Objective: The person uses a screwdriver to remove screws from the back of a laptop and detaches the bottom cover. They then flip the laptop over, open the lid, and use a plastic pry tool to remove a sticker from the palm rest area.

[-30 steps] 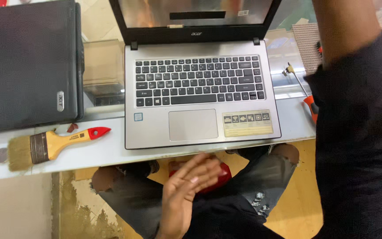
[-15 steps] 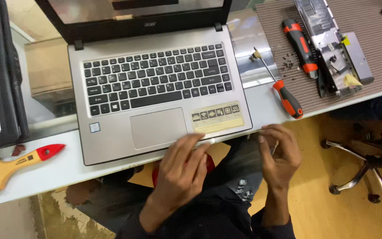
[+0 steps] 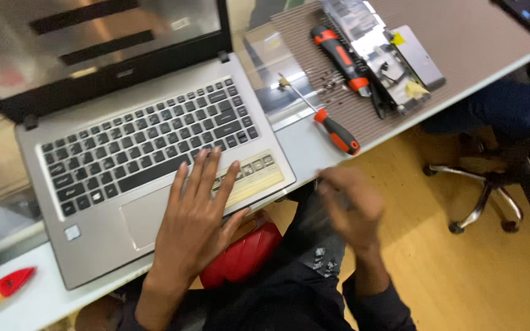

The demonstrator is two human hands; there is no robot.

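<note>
An open silver laptop [image 3: 62, 208] with a black keyboard stands on the white table [image 3: 305, 144]. My left hand [image 3: 197, 211] lies flat on its palm rest, fingers spread, tips reaching the lowest key row beside a pale sticker strip [image 3: 259, 175]. My right hand [image 3: 351, 205] hovers blurred just off the table's front edge, right of the laptop, fingers loosely curled and holding nothing I can see. An orange-and-black screwdriver [image 3: 329, 125] lies on the table just beyond that hand.
A ribbed brown mat [image 3: 461, 43] at the right carries a second orange-and-black screwdriver [image 3: 341, 58], small screws and a metal part [image 3: 394, 61]. A red brush handle [image 3: 4, 285] shows at lower left. A red object [image 3: 246, 254] rests on my lap. An office chair base [image 3: 486, 190] stands at right.
The view has swung right and closer. My left hand has risen from my lap onto the laptop's palm rest. My right hand came into view at the table edge and is moving.
</note>
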